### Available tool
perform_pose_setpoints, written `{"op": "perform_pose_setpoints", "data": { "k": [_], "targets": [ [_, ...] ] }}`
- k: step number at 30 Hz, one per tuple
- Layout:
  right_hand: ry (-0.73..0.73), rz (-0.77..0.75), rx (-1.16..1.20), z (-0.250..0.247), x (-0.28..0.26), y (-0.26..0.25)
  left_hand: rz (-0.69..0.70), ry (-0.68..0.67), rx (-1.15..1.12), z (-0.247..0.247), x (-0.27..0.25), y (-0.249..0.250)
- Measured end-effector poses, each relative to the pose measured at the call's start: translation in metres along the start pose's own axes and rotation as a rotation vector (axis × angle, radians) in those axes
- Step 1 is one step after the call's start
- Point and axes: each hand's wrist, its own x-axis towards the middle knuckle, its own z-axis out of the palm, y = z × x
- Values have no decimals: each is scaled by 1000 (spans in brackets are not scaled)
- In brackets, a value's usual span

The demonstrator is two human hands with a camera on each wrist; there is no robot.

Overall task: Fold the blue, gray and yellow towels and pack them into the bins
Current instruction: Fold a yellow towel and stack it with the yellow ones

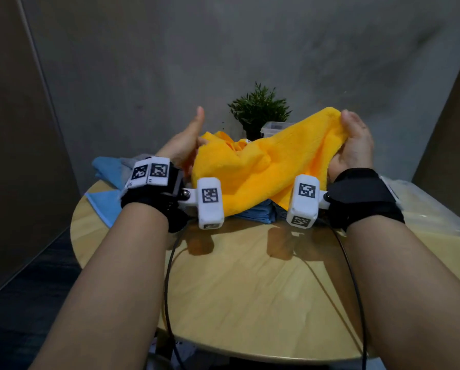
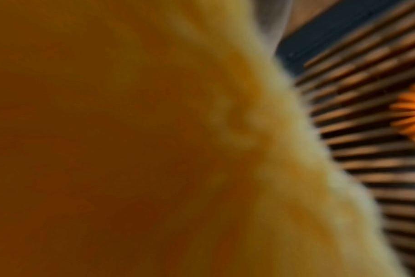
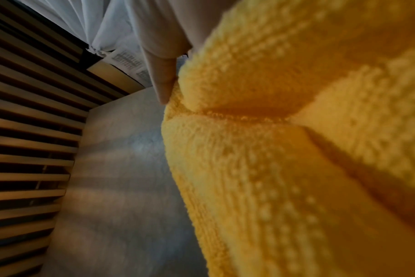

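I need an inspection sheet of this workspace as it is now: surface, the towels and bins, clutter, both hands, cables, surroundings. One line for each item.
Surface: round wooden table, glossy, bare near the person.
Job's things: yellow towel held up, crumpled, unfolded; blue towels at the left edge and under the yellow one; gray towel barely visible at the left; clear bin at the back; clear plastic piece at the right, bin or lid unclear.
Clutter: small green plant behind.
Grips: left hand holds the towel's left end, thumb raised; right hand grips its right corner.
Cables: black cables from both wrist cameras across the table.
Surroundings: gray wall, slatted panel.
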Motion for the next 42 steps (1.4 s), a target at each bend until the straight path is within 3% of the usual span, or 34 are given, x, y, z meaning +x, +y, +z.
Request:
{"op": "perform_pose_setpoints", "data": {
  "k": [3, 6, 8, 10, 13, 16, 19, 27, 30, 35, 38, 42],
  "targets": [
    [-4, -14, -29, 0, 0, -2, -19, -42, 318, 23, -34, 9],
    [10, -38, -46, -1, 0, -3, 27, -218, 574, 28, -41, 12],
    [35, -48, -39, -1, 0, -4, 35, -226, 706, 24, -42, 13],
    [67, -64, -41, -3, 1, -4, 101, -123, 640, 21, -39, 13],
    [144, -76, -76, -8, 5, -4, 211, 163, 370, 17, -36, 13],
    [210, -90, -89, -12, 7, -4, 180, 186, -254, 11, -36, 11],
    [218, -96, -106, -11, 6, -3, 153, 193, -579, 5, -39, 9],
    [201, -135, -157, -5, 5, -1, 314, 13, -709, 12, -49, 14],
    [217, -124, -152, -7, 5, -2, 449, -11, -723, 11, -50, 13],
    [299, -107, -136, -16, 10, -8, 482, 111, -572, 11, -49, 14],
    [319, -102, -142, -17, 10, -6, 488, 274, -490, 8, -46, 15],
    [288, -126, -149, -13, 7, -6, 511, 458, -599, 1, -38, 13]
  ]
}}
